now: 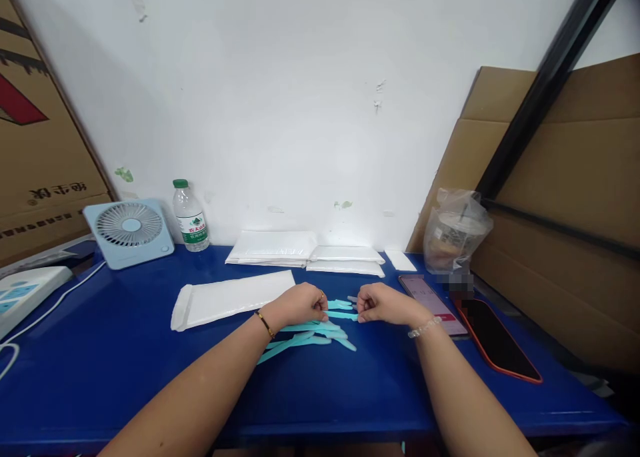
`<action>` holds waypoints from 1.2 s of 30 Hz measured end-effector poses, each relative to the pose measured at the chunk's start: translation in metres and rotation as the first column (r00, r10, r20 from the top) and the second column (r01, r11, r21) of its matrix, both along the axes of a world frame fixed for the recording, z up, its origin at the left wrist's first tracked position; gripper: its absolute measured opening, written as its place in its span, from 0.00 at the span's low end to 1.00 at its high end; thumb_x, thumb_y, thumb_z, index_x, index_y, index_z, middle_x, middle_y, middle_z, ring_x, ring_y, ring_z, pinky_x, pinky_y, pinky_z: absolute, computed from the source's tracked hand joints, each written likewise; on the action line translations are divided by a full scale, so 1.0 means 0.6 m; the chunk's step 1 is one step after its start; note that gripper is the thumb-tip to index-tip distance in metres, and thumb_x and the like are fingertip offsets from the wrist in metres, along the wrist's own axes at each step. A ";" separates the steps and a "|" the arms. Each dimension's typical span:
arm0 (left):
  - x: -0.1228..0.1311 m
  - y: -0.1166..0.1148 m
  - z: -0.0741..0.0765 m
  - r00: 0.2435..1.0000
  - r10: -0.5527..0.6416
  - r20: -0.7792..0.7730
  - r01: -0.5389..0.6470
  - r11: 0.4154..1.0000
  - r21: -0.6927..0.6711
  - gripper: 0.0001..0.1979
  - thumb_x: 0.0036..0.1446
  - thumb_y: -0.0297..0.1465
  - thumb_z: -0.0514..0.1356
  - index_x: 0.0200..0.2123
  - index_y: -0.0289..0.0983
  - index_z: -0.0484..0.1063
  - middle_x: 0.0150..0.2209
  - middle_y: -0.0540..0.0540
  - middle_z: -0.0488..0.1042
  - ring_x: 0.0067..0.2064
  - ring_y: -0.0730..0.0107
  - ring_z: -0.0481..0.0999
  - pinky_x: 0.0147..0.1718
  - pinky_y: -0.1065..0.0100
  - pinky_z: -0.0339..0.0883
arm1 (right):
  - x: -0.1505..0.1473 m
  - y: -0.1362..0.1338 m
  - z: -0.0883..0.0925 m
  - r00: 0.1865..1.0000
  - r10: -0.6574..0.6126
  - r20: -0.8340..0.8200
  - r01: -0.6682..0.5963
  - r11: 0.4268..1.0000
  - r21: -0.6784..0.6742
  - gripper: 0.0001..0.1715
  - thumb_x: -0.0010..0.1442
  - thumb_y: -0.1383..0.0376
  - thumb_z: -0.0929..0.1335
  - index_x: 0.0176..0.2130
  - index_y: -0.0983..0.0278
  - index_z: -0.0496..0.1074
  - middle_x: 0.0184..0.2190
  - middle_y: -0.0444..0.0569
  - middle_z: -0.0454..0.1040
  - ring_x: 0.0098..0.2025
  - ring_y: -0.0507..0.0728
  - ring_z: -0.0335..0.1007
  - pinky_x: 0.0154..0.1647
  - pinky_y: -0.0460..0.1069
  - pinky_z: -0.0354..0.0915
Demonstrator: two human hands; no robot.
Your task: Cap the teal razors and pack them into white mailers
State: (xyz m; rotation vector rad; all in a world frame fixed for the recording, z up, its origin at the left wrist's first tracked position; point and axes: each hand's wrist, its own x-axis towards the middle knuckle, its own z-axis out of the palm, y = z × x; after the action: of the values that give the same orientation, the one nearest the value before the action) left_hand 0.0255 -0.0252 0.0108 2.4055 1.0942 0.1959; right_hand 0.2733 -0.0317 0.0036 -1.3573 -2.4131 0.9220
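Apparently the left hand (300,304) and the right hand (377,304), fingers pinched on one teal strip (343,316), are separating it from the strip pile (303,340) at the worktop (125,364) middle, which asks a gentle, even pull.

A small bunch of turquoise strips (305,337) lies flat on the blue table (125,364), right in front of the person and roughly at the middle of its width. They are thin, narrow and pale, like cut bands of paper or plastic, and they overlap loosely in a fan, most of them running from lower left to upper right. The longest ones trail out under the left wrist. One short strip stretches almost level between the left hand (300,305) and the right hand (383,305), its ends pinched in the curled fingertips of both, and another short piece sits just above it.
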 end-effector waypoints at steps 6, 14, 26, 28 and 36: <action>-0.014 0.015 -0.004 0.998 0.064 0.010 -0.064 0.997 -0.045 0.14 0.48 0.42 0.61 0.32 0.38 0.74 0.28 0.49 0.74 0.29 0.71 0.69 0.24 0.72 0.57 | 0.021 0.013 -0.002 0.995 -0.100 0.019 0.100 0.994 -0.039 0.11 0.44 0.60 0.72 0.26 0.66 0.73 0.24 0.46 0.74 0.27 0.53 0.67 0.26 0.45 0.59; -0.021 0.021 -0.004 0.995 0.076 0.062 -0.081 0.993 0.089 0.17 0.48 0.44 0.60 0.36 0.39 0.73 0.33 0.48 0.72 0.33 0.70 0.70 0.28 0.72 0.58 | -0.032 -0.004 -0.003 0.994 -0.064 -0.086 0.075 0.989 0.127 0.12 0.51 0.58 0.69 0.31 0.65 0.73 0.25 0.44 0.70 0.26 0.50 0.63 0.26 0.43 0.58; -0.029 0.004 0.024 0.999 -0.013 0.039 0.015 0.998 -0.068 0.14 0.47 0.43 0.61 0.28 0.37 0.74 0.26 0.50 0.73 0.26 0.74 0.68 0.23 0.73 0.56 | -0.038 -0.004 0.001 0.985 -0.019 -0.171 0.012 0.999 -0.042 0.16 0.50 0.54 0.69 0.29 0.66 0.71 0.21 0.42 0.67 0.22 0.48 0.59 0.22 0.43 0.55; -0.026 0.008 0.020 0.998 0.034 0.057 -0.031 0.998 -0.055 0.15 0.48 0.43 0.60 0.29 0.37 0.74 0.26 0.49 0.73 0.26 0.73 0.68 0.22 0.73 0.55 | -0.013 0.003 0.005 0.984 -0.073 -0.163 0.067 0.997 -0.042 0.17 0.49 0.53 0.69 0.28 0.66 0.72 0.22 0.44 0.70 0.23 0.49 0.62 0.23 0.43 0.57; -0.009 0.015 -0.003 0.997 0.018 0.080 -0.026 0.995 0.097 0.17 0.44 0.43 0.64 0.36 0.40 0.74 0.35 0.49 0.74 0.34 0.69 0.71 0.27 0.72 0.57 | 0.015 0.011 0.009 0.983 -0.178 -0.056 0.178 0.984 0.012 0.18 0.47 0.54 0.71 0.29 0.67 0.75 0.23 0.47 0.74 0.26 0.52 0.65 0.25 0.44 0.58</action>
State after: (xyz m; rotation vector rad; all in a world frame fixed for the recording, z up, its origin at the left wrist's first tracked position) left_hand 0.0203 -0.0163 0.0088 2.4499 1.0984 0.3574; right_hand 0.2823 -0.0252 0.0093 -1.4933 -2.2119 0.8784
